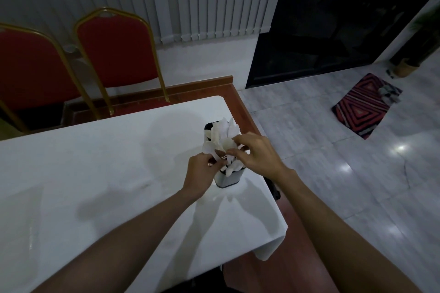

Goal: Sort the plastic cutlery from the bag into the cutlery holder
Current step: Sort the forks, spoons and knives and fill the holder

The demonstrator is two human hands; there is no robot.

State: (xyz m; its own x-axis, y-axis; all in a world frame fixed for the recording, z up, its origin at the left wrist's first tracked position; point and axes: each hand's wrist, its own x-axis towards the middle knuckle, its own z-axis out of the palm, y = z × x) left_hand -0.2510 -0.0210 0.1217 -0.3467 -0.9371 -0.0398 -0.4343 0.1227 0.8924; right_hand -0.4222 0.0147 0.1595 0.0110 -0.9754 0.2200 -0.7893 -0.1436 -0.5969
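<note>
My left hand (201, 170) and right hand (258, 154) meet over the cutlery holder (229, 178), a dark, upright container standing near the right-hand corner of the surface (95, 162), which is covered in a white cloth. The plastic cutlery (220, 138) is white and stands bunched in the holder, its ends fanning out above the rim. The fingers of my left hand are curled and pinch one of the white pieces on the near left of the bunch. The fingers of my right hand are bent and close round the tops of the pieces on the right side. My hands nearly touch each other above the holder, and they hide most of its opening, so I cannot tell how it is divided inside. Beyond the far edge stand two red chairs (114, 52) with gold frames, and a striped rug (366, 104) lies on the tiled floor to the right.
</note>
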